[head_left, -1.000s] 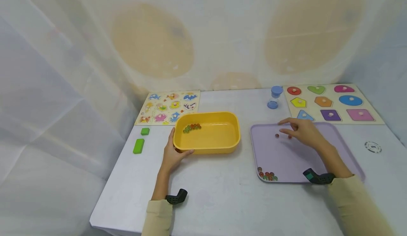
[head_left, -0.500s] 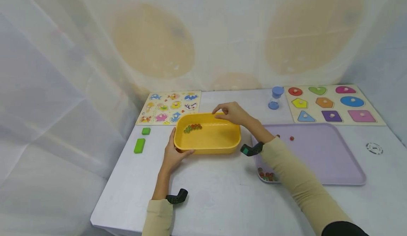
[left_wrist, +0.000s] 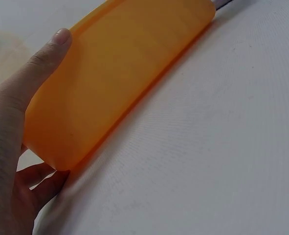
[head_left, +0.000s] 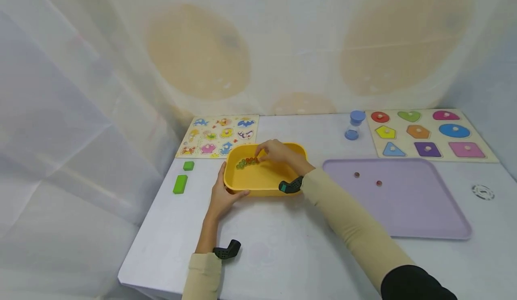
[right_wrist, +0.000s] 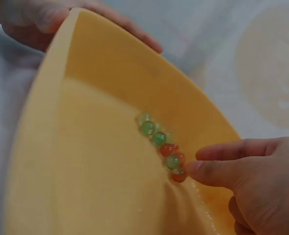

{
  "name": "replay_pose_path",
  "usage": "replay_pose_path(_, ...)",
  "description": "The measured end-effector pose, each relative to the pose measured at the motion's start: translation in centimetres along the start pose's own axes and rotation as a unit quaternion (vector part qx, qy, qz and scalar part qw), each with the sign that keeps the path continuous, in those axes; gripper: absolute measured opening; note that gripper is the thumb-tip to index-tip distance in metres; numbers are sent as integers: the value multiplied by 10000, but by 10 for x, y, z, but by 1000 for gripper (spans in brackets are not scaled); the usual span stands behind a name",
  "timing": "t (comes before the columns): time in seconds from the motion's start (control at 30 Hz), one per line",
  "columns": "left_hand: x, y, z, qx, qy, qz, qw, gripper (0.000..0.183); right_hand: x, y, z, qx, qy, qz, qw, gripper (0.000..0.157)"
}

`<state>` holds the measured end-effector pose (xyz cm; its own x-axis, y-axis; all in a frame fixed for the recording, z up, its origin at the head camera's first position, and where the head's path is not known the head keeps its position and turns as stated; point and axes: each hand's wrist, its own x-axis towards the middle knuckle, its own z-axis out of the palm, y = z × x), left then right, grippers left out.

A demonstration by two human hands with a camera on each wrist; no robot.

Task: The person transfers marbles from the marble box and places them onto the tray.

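A yellow plastic tub (head_left: 262,191) stands on the table with a short row of green and red glass marbles (right_wrist: 160,139) lying along its inner wall. My left hand (head_left: 222,200) grips the tub's left end. In the left wrist view, its thumb lies on the outer wall and fingers (left_wrist: 41,183) show at the bottom corner. My right hand (head_left: 278,151) reaches inside the tub, thumb and index fingertips close together right beside the red and green marbles at the row's end. No marble shows between those fingertips.
A lilac tray (head_left: 420,210) lies to the right with two loose marbles (head_left: 378,183) on it; my right sleeve covers its near left corner. Around stand an hourglass (head_left: 354,125), a shape puzzle (head_left: 434,135), an animal puzzle (head_left: 220,134), green blocks (head_left: 180,184) and a poker chip (head_left: 483,192).
My right hand has moved left from over the lilac tray, across the tub's rim and down to the marbles. One tray marble has rolled slightly. My left hand keeps its grip.
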<state>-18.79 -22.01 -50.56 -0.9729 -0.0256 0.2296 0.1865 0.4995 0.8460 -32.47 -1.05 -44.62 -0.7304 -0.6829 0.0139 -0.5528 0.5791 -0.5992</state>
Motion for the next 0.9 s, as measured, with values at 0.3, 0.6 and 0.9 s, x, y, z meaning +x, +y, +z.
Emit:
replay_pose_path(0.3,-7,29,-5,70,-46,45,10000,102,4,6,13,-93,-174,-46,9998,14)
replay_pose_path(0.6,0,1,2,84,74,64,9999,108,-2,7,14,-211,-219,64,9995,16)
replay_pose_path(0.9,0,0,0,152,73,125,9998,108,-44,5,-26,-255,330,-292,9987,17)
